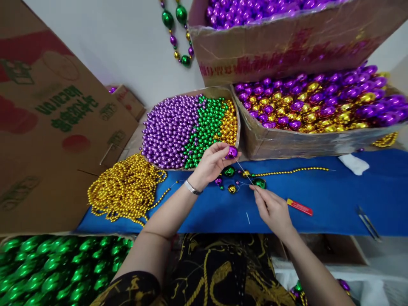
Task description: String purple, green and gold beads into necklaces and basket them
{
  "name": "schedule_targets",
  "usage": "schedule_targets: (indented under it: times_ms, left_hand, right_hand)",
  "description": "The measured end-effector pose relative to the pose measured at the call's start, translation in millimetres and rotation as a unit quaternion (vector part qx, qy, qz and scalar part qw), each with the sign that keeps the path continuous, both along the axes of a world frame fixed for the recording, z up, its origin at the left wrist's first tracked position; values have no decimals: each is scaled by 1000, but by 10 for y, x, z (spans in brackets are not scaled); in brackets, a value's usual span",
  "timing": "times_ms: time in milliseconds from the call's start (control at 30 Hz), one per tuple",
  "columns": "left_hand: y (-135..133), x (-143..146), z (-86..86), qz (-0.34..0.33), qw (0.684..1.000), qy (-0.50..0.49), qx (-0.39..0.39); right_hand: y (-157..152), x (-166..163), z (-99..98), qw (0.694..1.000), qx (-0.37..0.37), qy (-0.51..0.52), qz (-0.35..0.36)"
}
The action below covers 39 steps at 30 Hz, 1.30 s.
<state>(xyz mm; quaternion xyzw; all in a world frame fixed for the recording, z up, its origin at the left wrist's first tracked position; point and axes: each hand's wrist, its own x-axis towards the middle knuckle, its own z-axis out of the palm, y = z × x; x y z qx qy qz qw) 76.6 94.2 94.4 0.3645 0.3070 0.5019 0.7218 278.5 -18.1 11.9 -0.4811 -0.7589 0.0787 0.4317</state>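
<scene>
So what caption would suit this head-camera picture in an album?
Left hand pinches a shiny purple oval bead while right hand holds thin thread above a blue cloth-covered table.

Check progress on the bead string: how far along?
Done: a gold bead run and several large beads lie strung on the blue cloth. In hand: left hand holds a purple bead, right hand pinches the thread. Left: full bead boxes remain.

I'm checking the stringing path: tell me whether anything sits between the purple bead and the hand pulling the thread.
Nothing visible does. The left hand holds the purple bead; the thin thread runs bare down to the right hand.
</scene>
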Motion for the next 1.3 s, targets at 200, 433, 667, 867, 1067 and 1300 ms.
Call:
schedule_targets:
  times_ms: [200, 433, 667, 867, 1067, 1300]
  left_hand:
    - [-173, 4, -109, 74, 996, -40, -26]
    - [-234, 19, -201, 124, 992, -32, 2]
    - [-304, 47, -298, 155, 986, -1, 62]
    - [-421, 80, -366, 102, 990, -10, 92]
    - [-453, 21, -393, 91, 990, 14, 105]
    - [-466, -44, -492, 92, 984, 31, 151]
  right_hand:
    - [-51, -106, -72, 1000, -24, -14, 8]
    - [-62, -151, -61, 999, -22, -23, 10]
    - [-59, -202, -45, 999, -23, -22, -1]
    - [-45, -254, -29, 999, -34, -2, -3]
    - [-30, -241, -77, 1000, -20, 1, 1]
    - [-39, -258, -86, 1000, 9, -8, 8]
